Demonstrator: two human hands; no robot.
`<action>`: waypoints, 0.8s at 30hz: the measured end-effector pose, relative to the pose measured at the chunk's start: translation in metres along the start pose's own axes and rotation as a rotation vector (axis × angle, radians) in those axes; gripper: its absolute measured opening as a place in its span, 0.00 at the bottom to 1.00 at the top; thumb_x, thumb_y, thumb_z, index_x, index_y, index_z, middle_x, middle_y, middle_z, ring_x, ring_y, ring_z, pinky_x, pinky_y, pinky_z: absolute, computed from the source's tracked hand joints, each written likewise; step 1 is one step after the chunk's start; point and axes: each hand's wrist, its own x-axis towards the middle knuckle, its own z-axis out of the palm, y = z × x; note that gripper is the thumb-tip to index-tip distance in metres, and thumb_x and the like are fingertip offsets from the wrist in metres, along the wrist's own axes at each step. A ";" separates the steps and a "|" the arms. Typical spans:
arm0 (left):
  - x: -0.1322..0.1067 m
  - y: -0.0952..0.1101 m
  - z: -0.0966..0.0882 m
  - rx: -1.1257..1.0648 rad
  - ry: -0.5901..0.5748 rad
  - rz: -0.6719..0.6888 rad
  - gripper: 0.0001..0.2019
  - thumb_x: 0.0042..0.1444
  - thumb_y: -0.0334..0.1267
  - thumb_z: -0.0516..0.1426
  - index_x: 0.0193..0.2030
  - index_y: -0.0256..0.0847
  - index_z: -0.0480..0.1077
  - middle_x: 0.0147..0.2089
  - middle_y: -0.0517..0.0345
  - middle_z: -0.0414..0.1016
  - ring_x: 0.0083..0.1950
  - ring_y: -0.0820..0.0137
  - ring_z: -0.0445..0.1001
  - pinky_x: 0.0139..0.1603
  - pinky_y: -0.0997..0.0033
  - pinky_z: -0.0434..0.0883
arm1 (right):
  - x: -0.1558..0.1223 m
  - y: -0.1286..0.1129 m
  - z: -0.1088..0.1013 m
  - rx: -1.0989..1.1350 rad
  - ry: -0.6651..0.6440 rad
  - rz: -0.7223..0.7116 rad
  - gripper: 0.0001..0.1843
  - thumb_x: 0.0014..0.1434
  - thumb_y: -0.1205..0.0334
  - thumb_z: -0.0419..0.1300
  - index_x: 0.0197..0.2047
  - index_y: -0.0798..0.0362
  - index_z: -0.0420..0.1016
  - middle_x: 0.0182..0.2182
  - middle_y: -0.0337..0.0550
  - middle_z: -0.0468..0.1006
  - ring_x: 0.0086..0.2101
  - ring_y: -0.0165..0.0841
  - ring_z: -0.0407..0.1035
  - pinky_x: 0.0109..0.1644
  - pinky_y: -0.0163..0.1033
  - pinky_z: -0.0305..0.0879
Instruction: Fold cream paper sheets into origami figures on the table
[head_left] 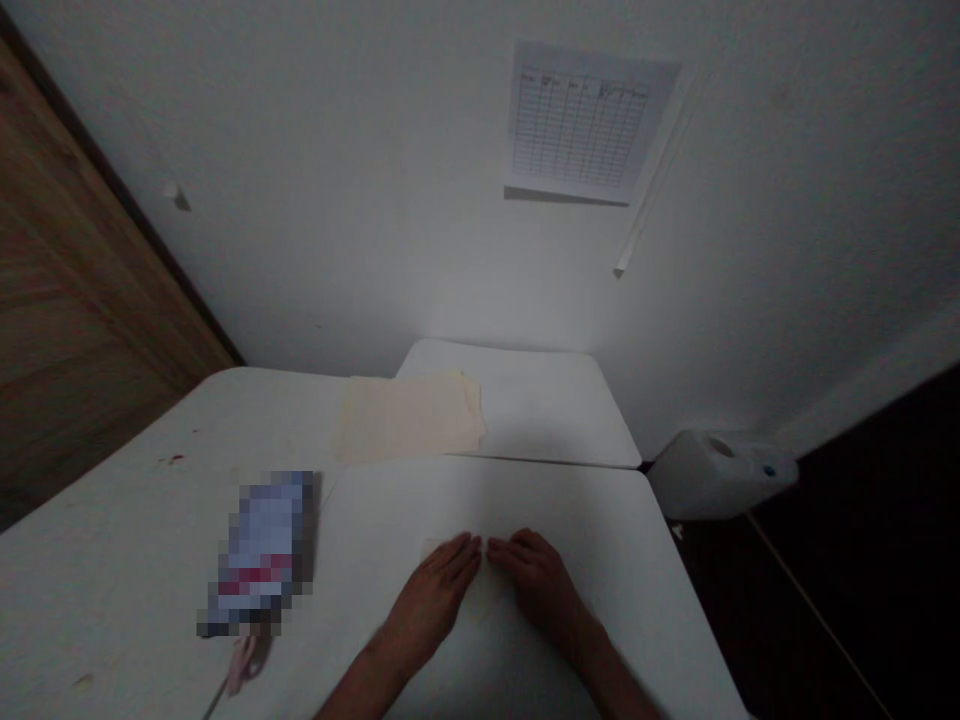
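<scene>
A pale, faint-edged sheet point(489, 598) lay flat on the white table point(630, 580).
Its long axis was indistinct; left hand point(429, 598) and right hand point(546, 590) lay partly over it, fingers extended, held together, tips nearly meeting.

The white tabletop point(570, 640) at six o'clock looks like smooth plastic with a low sheen; a thin, pale sheet point(489, 598) on it is too faint to identify. At eight, beige sheets point(409, 420) look matt and papery. Grained wood point(82, 240) shows toward ten, matt paper point(581, 125) at one, dull, translucent plastic on the jug point(697, 485) at four.
</scene>
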 end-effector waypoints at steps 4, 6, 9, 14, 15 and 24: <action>-0.002 0.005 -0.011 -0.062 -0.008 0.011 0.22 0.63 0.28 0.48 0.63 0.43 0.63 0.62 0.53 0.68 0.64 0.62 0.65 0.59 0.58 0.71 | 0.002 -0.001 -0.005 -0.073 -0.065 -0.028 0.23 0.60 0.75 0.56 0.55 0.45 0.73 0.52 0.39 0.76 0.43 0.35 0.68 0.47 0.41 0.66; -0.002 0.009 -0.019 -0.073 -0.012 -0.005 0.21 0.65 0.32 0.49 0.64 0.42 0.62 0.64 0.52 0.66 0.65 0.62 0.63 0.61 0.58 0.70 | 0.002 -0.002 -0.007 -0.090 -0.096 -0.040 0.24 0.60 0.75 0.55 0.56 0.44 0.72 0.54 0.38 0.75 0.43 0.36 0.68 0.47 0.43 0.65; -0.002 0.014 -0.028 -0.070 -0.015 -0.036 0.21 0.66 0.36 0.49 0.65 0.42 0.61 0.65 0.52 0.64 0.66 0.61 0.63 0.61 0.58 0.69 | 0.002 -0.002 -0.006 -0.097 -0.124 -0.015 0.25 0.61 0.75 0.54 0.56 0.41 0.71 0.54 0.35 0.74 0.43 0.37 0.68 0.45 0.44 0.63; -0.011 0.014 -0.031 -0.020 -0.034 -0.072 0.23 0.66 0.39 0.50 0.67 0.44 0.58 0.67 0.52 0.61 0.65 0.61 0.63 0.62 0.55 0.68 | -0.002 -0.004 -0.002 -0.074 -0.121 0.051 0.25 0.60 0.76 0.53 0.55 0.41 0.72 0.56 0.34 0.73 0.46 0.39 0.66 0.49 0.46 0.61; -0.015 0.013 -0.031 -0.009 -0.029 -0.083 0.23 0.66 0.40 0.50 0.67 0.44 0.57 0.67 0.52 0.61 0.66 0.61 0.63 0.62 0.55 0.68 | -0.003 -0.005 -0.001 -0.067 -0.120 0.060 0.25 0.60 0.76 0.53 0.55 0.42 0.72 0.56 0.34 0.73 0.46 0.39 0.66 0.50 0.47 0.61; -0.036 0.006 -0.032 0.097 0.014 -0.157 0.24 0.65 0.43 0.51 0.66 0.40 0.59 0.66 0.49 0.62 0.65 0.59 0.64 0.61 0.55 0.69 | -0.031 0.001 -0.022 -0.095 -0.073 0.156 0.28 0.55 0.76 0.53 0.57 0.45 0.71 0.57 0.36 0.72 0.53 0.42 0.63 0.56 0.48 0.58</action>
